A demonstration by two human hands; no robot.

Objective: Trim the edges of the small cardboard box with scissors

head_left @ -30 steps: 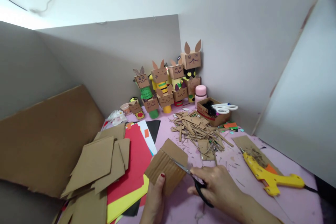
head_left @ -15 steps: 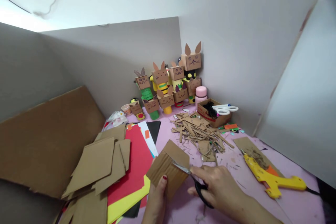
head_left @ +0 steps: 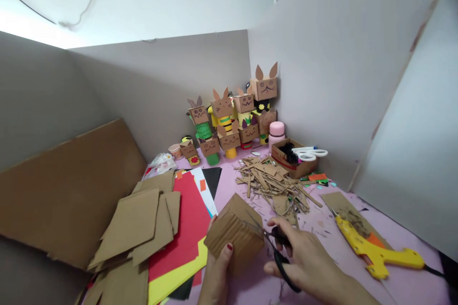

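Note:
My left hand grips a small folded piece of corrugated cardboard from below, thumb on its front face. My right hand is closed on black-handled scissors, whose blades are into the right edge of the cardboard piece. Both hands are low in the view, over the pink table.
Stacked cardboard pieces and coloured paper sheets lie to the left, with a large cardboard sheet leaning behind. A pile of cardboard scraps, a small box with white scissors, cardboard animal figures and a yellow glue gun are nearby.
The scissor blades have closed further into the cardboard's edge. The view has shifted slightly, so everything sits a little lower and further right.

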